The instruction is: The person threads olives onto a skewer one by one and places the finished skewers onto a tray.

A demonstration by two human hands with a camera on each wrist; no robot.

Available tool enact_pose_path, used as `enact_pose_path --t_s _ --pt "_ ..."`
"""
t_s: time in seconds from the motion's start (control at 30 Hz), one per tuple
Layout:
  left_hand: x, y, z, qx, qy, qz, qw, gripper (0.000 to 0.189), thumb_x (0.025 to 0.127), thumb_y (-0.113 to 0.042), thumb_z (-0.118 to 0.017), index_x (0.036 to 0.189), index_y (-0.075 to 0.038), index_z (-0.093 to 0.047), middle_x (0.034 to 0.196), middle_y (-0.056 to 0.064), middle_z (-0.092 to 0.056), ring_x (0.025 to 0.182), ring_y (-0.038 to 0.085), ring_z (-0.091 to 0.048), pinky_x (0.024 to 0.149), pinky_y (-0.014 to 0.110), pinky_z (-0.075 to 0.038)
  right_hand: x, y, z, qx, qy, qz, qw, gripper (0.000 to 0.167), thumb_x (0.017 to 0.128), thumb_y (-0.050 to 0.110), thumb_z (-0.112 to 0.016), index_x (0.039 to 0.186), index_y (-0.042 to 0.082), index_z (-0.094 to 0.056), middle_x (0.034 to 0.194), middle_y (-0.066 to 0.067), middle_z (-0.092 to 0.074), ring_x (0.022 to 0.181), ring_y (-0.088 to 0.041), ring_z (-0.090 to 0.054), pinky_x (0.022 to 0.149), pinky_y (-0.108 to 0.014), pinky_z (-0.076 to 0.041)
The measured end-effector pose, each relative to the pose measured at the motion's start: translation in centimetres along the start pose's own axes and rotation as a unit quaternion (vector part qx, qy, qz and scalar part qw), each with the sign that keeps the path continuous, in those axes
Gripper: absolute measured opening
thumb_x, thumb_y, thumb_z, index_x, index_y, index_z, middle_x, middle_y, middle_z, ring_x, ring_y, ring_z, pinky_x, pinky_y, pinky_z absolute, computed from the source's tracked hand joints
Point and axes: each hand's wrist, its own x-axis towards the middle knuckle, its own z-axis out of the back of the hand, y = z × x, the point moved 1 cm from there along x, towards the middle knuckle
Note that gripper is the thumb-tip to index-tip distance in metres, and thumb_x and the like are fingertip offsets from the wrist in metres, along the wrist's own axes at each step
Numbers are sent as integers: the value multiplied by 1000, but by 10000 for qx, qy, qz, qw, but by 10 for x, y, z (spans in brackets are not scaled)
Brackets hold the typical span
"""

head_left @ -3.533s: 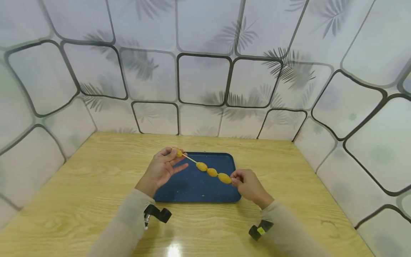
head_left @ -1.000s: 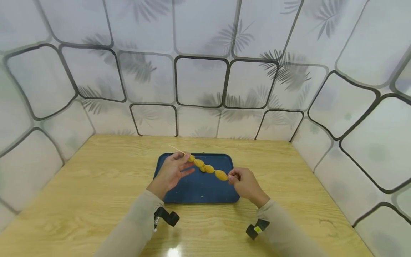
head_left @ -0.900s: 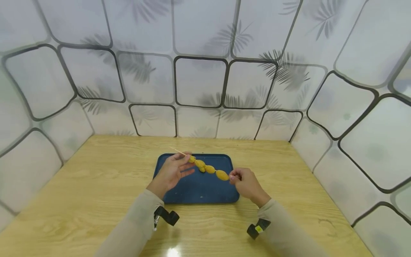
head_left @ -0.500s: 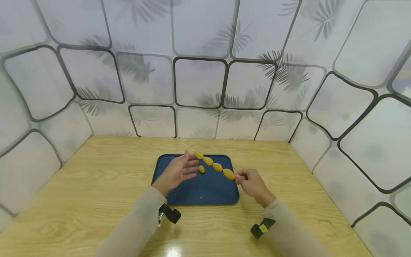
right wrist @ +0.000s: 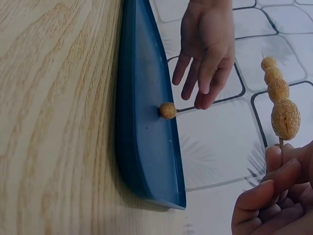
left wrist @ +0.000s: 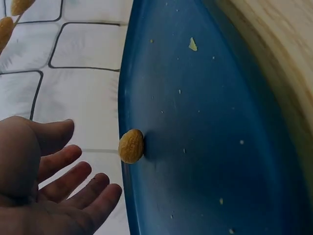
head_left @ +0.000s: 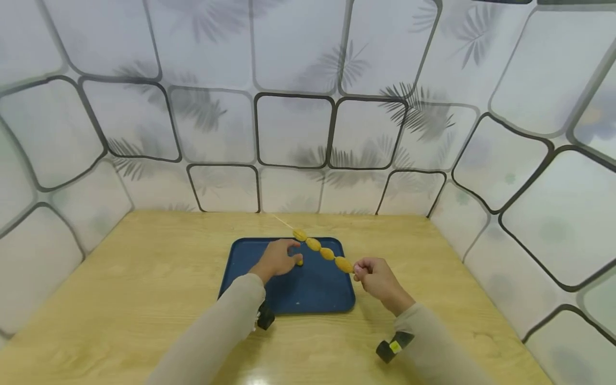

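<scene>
Nearest to the person, the two sleeves lie over the wooden counter (head_left: 120, 299), and just beyond them sits the blue tray (head_left: 289, 299). Above its right part the right hand (head_left: 380, 278) pinches the lower end of a thin skewer (head_left: 284, 223) between curled fingers, and four yellow pieces (head_left: 327, 253) are threaded on it, rising away toward the tiled wall (head_left: 293, 128). The left hand (head_left: 278, 259) is over the middle of the tray with relaxed, released fingers and holds nothing; the left wrist view shows its fingers (left wrist: 78, 186) near, but apart from, one loose yellow piece (left wrist: 131, 145) that rests on the tray floor. I judge that to pick this piece well, the left hand should come down with thumb and forefinger on both sides and squeeze lightly, because it is small and round and may roll; the right hand should keep the skewer steady and tilted so that the threaded pieces do not slide off. Compared with half a second ago, the left hand has dropped from a spread position beside the skewer to just over the loose piece, and the skewer is held at nearly the same angle.
</scene>
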Motion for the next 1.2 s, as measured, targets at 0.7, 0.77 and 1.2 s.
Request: enact_pose_path --t_s 0.7,0.77,1.2 --pt "-3 -11 -8 1566 745 88 9848 8 91 -7 -69 92 -15 -65 97 2 -61 84 19 -58 72 36 -51 -2 -4 -4 8 124 257 9996 17 99 -2 -48 91 -12 -59 73 -6 -54 57 -10 -43 50 -20 -37" --pt "-3 -10 -8 1642 764 209 9832 9 92 -8 -67 98 -15 -66 104 4 -61 91 22 -59 76 37 -52 -3 -4 -4 65 161 384 9991 18 99 -2 -48 89 -10 -60 72 -6 -55 57 -10 -43 50 -20 -37" --pt "-13 11 7 490 134 -126 9986 15 90 -5 -69 101 -12 -61 103 5 -62 97 25 -59 78 40 -51 -2 -1 -5 213 281 133 9993 16 100 -3 -46 94 -14 -57 74 -7 -53 59 -11 -43 51 -21 -38"
